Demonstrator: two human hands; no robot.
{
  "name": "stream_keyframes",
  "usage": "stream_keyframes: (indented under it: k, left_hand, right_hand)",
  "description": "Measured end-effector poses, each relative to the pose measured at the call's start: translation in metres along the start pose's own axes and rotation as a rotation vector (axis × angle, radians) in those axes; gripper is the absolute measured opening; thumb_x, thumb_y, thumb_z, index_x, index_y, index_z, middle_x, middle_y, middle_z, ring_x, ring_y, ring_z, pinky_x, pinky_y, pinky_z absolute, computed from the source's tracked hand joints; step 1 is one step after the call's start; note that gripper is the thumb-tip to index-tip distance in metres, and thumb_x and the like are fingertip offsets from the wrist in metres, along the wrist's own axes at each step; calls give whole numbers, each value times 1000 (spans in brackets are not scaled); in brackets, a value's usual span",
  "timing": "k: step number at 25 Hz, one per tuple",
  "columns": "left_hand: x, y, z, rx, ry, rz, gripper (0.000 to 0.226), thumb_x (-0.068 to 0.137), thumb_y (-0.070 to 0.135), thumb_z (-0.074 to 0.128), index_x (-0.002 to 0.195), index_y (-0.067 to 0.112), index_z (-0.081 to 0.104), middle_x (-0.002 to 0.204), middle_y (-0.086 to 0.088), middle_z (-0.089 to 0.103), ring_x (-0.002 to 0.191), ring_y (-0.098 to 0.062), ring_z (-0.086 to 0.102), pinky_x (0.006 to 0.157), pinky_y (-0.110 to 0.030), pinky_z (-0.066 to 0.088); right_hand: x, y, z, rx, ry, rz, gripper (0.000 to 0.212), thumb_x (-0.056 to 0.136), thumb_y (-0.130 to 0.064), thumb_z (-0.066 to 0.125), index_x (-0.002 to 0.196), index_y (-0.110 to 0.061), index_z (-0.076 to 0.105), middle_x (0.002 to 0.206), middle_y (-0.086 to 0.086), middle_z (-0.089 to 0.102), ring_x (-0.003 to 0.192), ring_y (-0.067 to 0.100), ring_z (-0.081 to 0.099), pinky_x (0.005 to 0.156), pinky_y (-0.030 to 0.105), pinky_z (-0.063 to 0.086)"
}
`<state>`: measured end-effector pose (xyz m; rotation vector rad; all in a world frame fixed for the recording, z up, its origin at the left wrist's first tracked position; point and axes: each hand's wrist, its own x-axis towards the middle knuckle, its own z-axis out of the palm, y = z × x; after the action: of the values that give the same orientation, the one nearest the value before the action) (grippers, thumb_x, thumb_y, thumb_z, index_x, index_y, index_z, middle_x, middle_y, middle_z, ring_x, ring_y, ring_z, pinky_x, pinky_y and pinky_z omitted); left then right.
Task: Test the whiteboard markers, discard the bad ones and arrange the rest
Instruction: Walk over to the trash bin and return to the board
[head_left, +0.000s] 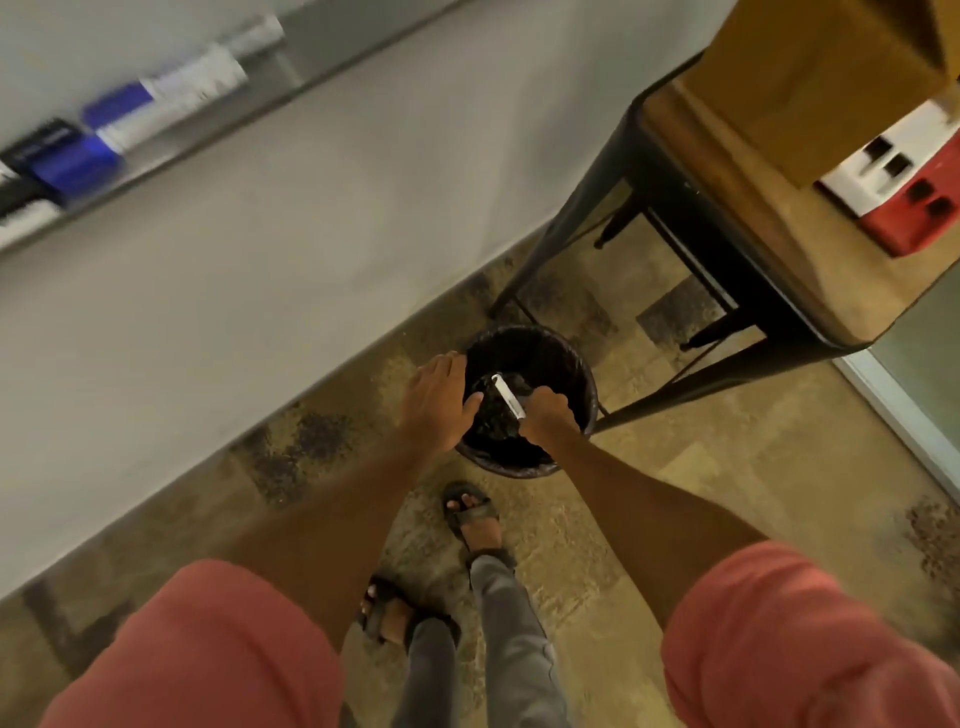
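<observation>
Discard step, I judge. My right hand (550, 415) grip pinches white marker (508, 396) above black bin (584, 364), marker pointing 11 o'clock. My left hand (436, 405) spread at bin's 9 o'clock rim. Next: let marker drop, clear of rim.

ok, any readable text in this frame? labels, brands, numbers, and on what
No text can be read.
On the marker in the right hand: any print is too small to read.
On the markers on the ledge: label print, blurred.
On the red and white box: black squares only, no letters seen.
</observation>
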<state>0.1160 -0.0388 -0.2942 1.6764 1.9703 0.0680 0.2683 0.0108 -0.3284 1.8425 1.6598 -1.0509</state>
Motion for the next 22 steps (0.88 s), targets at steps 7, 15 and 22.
stream_keyframes:
  k: [7,15,22]
  left_hand:
    - [17,-9,25,26,-27,1,59,97,38,45,143,6,27,146,-12,36,135,-26,33,109,-36,29]
    - [8,2,-19,1,12,4,60,98,37,42,145,5,23,150,-13,30,139,-27,27,114,-36,24]
    - [-30,3,-100,-55,119,-47,59,101,37,33,149,8,14,156,-9,18,144,-22,15,118,-34,12]
  right_hand:
    - [38,19,4,-110,22,-26,34,90,-15,61,120,-7,47,124,16,49,112,36,52,90,43,47]
    - [-2,4,-8,-134,130,-203,44,93,-29,54,134,-14,44,126,10,54,115,30,54,87,41,49]
    - [-67,-65,-53,-200,319,-513,52,98,-39,42,142,-12,35,145,8,40,133,25,37,106,38,37]
